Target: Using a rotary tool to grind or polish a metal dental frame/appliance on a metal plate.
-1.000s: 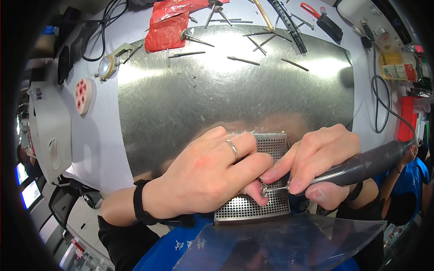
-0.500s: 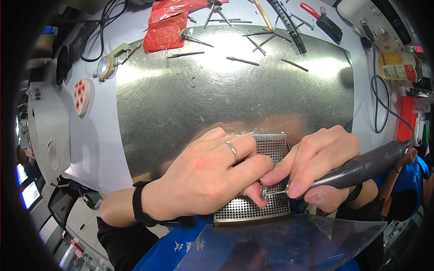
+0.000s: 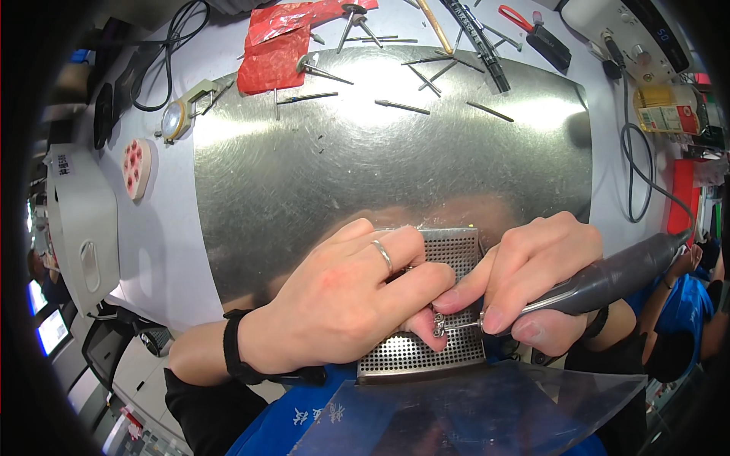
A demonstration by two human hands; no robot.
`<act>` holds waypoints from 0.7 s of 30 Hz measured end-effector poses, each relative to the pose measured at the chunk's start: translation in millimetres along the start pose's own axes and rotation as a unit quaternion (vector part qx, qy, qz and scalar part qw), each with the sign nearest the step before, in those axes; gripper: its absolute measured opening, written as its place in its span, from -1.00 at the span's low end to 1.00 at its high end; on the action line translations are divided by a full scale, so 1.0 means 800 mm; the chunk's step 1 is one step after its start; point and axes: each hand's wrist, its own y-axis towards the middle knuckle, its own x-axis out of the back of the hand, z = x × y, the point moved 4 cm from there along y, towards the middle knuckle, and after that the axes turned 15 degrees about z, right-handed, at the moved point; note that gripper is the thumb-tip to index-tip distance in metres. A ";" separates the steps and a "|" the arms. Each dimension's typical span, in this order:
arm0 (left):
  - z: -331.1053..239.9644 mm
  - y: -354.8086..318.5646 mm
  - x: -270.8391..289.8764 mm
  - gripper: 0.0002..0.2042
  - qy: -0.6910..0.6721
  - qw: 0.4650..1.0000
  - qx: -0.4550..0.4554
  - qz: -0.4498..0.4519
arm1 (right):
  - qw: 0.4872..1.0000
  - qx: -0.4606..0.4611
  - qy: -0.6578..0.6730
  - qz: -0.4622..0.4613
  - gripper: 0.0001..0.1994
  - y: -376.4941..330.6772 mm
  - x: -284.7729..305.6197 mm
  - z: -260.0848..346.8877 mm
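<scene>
My left hand (image 3: 334,296), with a ring on one finger, pinches a small silvery openwork metal piece (image 3: 439,325) between thumb and fingertips. Its exact kind is too small to make out. My right hand (image 3: 540,262) is closed pen-like around a dark grey rotary handpiece (image 3: 627,275). From the handpiece's tip a thin bur (image 3: 461,327) points left and meets the metal piece, or nearly so. My right fingertips rest close against the left ones. Both hands are above a perforated metal plate (image 3: 418,360), whose middle they partly hide.
Below the plate lies a clear sheet (image 3: 471,410). Several loose burs (image 3: 401,106) lie across the steel sheet (image 3: 365,175), with red packets (image 3: 272,72) and a black marker (image 3: 479,45) at the back. A dial gauge (image 3: 175,120) stands left; a control unit (image 3: 631,38) with a cord stands right.
The whole view has shifted slightly, so the bench things sit a little lower and further left. Both hands keep their grips, and the bur stays at the metal piece.
</scene>
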 end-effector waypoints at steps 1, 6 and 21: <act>0.000 0.000 0.000 -0.70 0.000 1.000 0.000 0.000 | 1.000 -0.003 0.015 -0.002 -0.84 0.000 0.000 -0.001; 0.000 -0.001 0.000 -0.69 -0.003 1.000 0.005 -0.001 | 1.000 0.003 0.006 0.002 -0.85 0.001 -0.001 -0.004; -0.002 0.000 0.001 -0.67 0.000 1.000 0.010 0.003 | 1.000 -0.014 -0.006 0.024 -0.89 0.001 -0.001 0.006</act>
